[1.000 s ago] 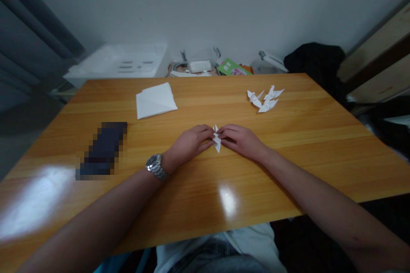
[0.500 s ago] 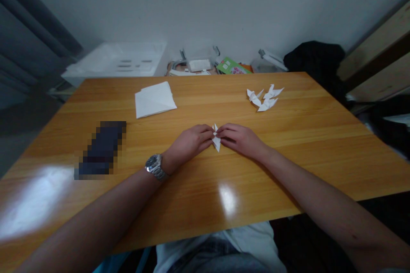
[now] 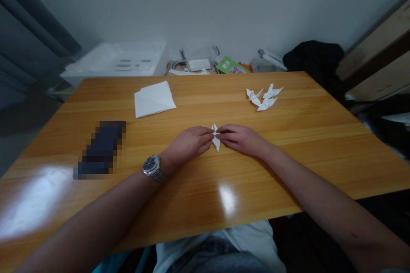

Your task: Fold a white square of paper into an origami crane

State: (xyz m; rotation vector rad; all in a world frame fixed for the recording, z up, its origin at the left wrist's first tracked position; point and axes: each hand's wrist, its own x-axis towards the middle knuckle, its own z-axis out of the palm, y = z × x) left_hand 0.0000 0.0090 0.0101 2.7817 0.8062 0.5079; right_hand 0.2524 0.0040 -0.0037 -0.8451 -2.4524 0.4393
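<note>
A small white folded paper [image 3: 216, 142] lies at the middle of the wooden table, with a narrow split tip at the far end and a pointed tip toward me. My left hand [image 3: 191, 145], a metal watch on its wrist, holds its left side with the fingers together. From the right, my right hand [image 3: 241, 139] pinches the opposite side. The fingertips of both hands nearly meet over the paper and hide part of it. Farther back on the right sit several folded paper cranes [image 3: 264, 97], close together.
A stack of white paper sheets [image 3: 155, 100] lies at the back left of the wooden table [image 3: 192, 192]. Nearer on the left is a dark, pixelated rectangular object [image 3: 101, 149]. Beyond the far edge stand a white plastic tray [image 3: 128, 57] and a green booklet [image 3: 232, 66].
Both hands stay on the folded paper, with only slight shifts of the fingers. My left wrist has moved a little to the left. Everything else on the table is as before.
</note>
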